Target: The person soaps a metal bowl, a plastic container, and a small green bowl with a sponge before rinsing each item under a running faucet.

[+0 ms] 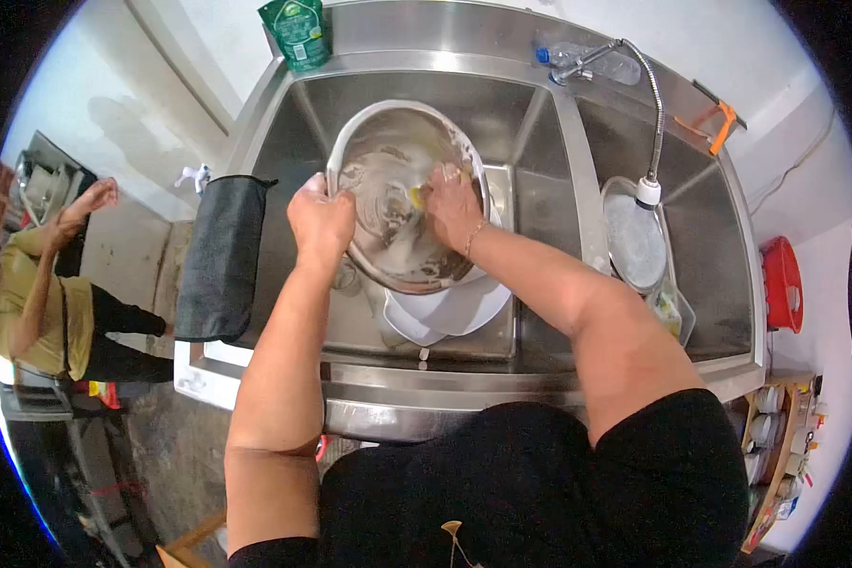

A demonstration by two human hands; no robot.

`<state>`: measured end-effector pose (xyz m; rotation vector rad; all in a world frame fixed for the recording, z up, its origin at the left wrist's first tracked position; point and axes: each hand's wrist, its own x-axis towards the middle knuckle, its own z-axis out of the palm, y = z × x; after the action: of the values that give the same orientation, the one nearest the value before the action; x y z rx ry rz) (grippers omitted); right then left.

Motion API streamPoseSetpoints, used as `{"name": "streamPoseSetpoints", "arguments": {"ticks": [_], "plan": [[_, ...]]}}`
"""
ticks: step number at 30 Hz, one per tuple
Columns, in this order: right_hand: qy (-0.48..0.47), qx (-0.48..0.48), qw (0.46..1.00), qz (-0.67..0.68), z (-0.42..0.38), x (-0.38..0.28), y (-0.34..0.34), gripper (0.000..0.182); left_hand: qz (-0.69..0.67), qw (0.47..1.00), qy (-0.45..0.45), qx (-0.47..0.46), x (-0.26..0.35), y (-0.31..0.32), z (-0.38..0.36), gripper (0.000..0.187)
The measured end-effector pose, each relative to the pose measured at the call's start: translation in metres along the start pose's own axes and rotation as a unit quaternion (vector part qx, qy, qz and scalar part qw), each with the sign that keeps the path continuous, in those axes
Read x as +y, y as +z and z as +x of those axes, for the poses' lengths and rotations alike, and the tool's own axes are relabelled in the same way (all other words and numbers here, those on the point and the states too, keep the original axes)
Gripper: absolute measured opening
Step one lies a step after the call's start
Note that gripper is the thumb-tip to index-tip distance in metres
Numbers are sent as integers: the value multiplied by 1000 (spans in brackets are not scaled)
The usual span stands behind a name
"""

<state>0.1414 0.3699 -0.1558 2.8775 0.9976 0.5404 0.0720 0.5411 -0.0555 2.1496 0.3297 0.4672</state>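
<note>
We are in a working kitchen, at its dishwashing corner: a wide stainless steel double sink [540, 379] fills the view, with a flexible spray faucet [649, 123] arching over the right basin, a green detergent pouch [297, 30] on the back ledge, white plates [450, 312] stacked in the left basin and a dark cloth [221, 257] draped over the sink's edge; another person [47, 284] stands at our left

A green pouch [296, 33] behind the sink, a dark towel [222, 257] over its edge, a red bucket [782, 284] at right
</note>
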Motion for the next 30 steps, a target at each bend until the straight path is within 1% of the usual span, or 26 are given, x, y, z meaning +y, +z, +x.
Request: {"name": "streamPoseSetpoints", "arguments": {"ticks": [1,2,3,4,5,6,7,8,9,11,12,13,14,15,17,18,19,21,23,24,25,26,27,28,29,30], "plan": [[78,-90,992,36,-8,-8,-5,22,23,999,11,21,2,2,-1,18],[151,-92,975,135,-10,-22,5,21,8,999,17,33,4,5,-2,17],[154,-92,975,134,-6,-32,-8,21,6,999,19,31,5,8,-2,17],[148,-201,934,253,0,-41,-31,20,19,999,-3,30,3,12,-3,19],[137,-305,868,367,8,-49,-44,20,33,999,-25,29,2,15,-4,20],[136,-303,868,368,17,-57,-37,20,33,999,-24,30,1,18,-4,20],[158,-127,911,359,28,-64,-26,19,21,999,-30,34,1,21,-4,21],[176,53,922,340,34,-65,-16,19,8,999,-37,36,-1,24,-6,23],[179,53,921,341,37,-57,-20,19,11,999,-36,34,-4,25,-7,23],[201,108,931,286,44,-32,-38,15,-6,999,-18,-25,-9,24,-5,25],[197,109,931,287,41,-16,-31,15,-16,999,-30,-31,-8,23,-6,25],[168,65,956,230,34,3,-15,18,-16,999,-32,-27,-6,21,-6,25],[138,20,975,170,30,12,-4,20,2,1000,-16,-11,-5,19,-6,25],[136,18,976,169,22,6,-3,20,20,1000,0,4,-2,17,-6,25],[135,-84,986,38,-7,-12,-4,28,8,1000,-7,4,6,15,-6,25],[167,-184,960,127,-5,-26,-15,30,-2,1000,-12,4,9,16,-6,25],[199,-279,915,215,5,-42,-26,33,-4,1000,-12,1,9,19,-6,25],[158,-227,871,406,23,-56,-10,34,63,998,22,8,5,24,-8,24],[164,-81,892,414,38,-53,-29,28,47,999,13,-10,3,27,-8,24],[166,-80,890,416,43,-45,-26,28,29,999,3,-26,1,28,-9,25],[157,33,921,356,48,-34,-21,25,30,999,5,-28,-2,30,-9,25],[143,146,936,287,50,-24,-16,22,29,999,2,-34,-5,32,-8,24],[141,148,936,286,46,-11,-12,22,28,999,-2,-38,-7,32,-6,23],[111,147,956,228,36,5,-6,26,27,999,-3,-36,-7,29,-6,23],[79,145,972,170,29,16,-1,29,35,999,23,-17,-5,27,-6,22],[76,145,972,168,21,18,4,29,41,998,50,2,-3,25,-6,20]]}}
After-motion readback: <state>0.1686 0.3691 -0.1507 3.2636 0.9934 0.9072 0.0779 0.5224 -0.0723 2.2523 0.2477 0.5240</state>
